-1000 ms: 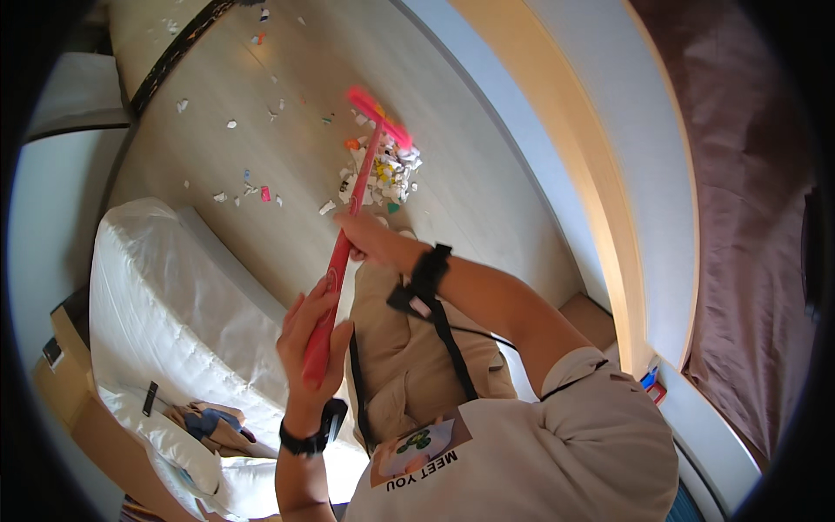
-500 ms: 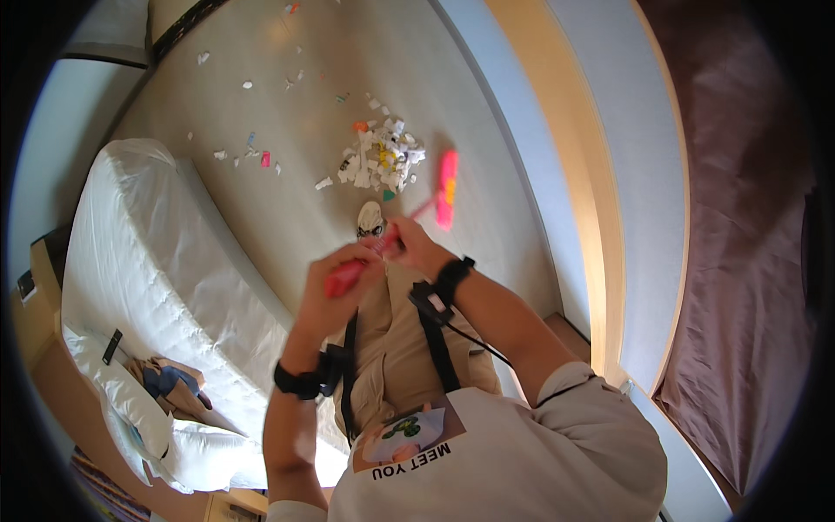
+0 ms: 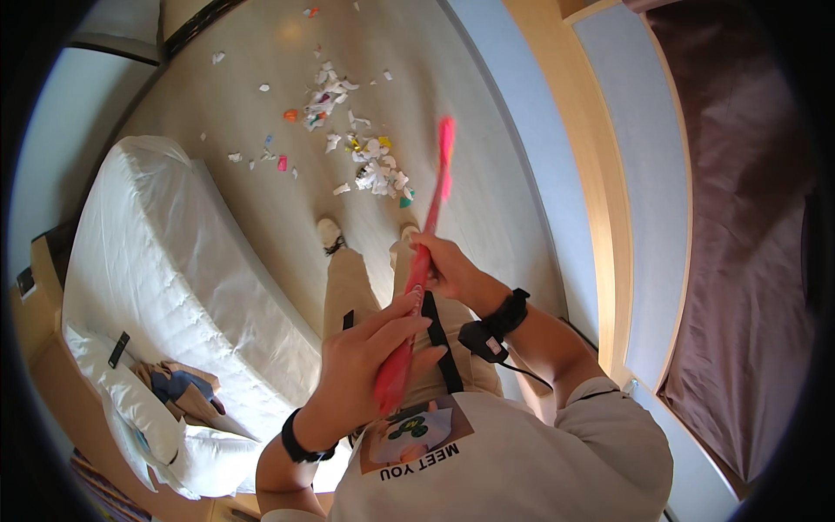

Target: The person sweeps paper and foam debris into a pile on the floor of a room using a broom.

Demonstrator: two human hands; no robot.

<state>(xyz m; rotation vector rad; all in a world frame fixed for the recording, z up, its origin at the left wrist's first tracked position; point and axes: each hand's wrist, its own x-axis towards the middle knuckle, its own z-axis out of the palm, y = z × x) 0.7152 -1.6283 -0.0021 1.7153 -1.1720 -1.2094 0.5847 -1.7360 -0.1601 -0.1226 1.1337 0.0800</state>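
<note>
A pink-red broom (image 3: 424, 270) slants across my body, its narrow head (image 3: 446, 148) away from me and to the right of the scraps. My right hand (image 3: 450, 268) is closed around the handle about midway. Nearer my chest, my left hand (image 3: 365, 357) holds the thick upper end, with some fingers stretched over it. Ahead of my feet, white paper scraps (image 3: 379, 177) with yellow and green bits lie in a loose heap. A second cluster of scraps (image 3: 326, 97) lies farther off, beside an orange piece (image 3: 290, 115).
A bed with a white cover (image 3: 191, 261) stands on the left, with a dark remote (image 3: 119, 350) and crumpled clothing (image 3: 178, 387) on it. Stray scraps, including a pink one (image 3: 283, 163), dot the floor. Wood-edged panels (image 3: 600, 174) and a brown curtain (image 3: 731, 217) line the right.
The single heap has split, part of it now farther away and to the left. The broom has swung to point more straight ahead, and my left hand has come nearer my chest.
</note>
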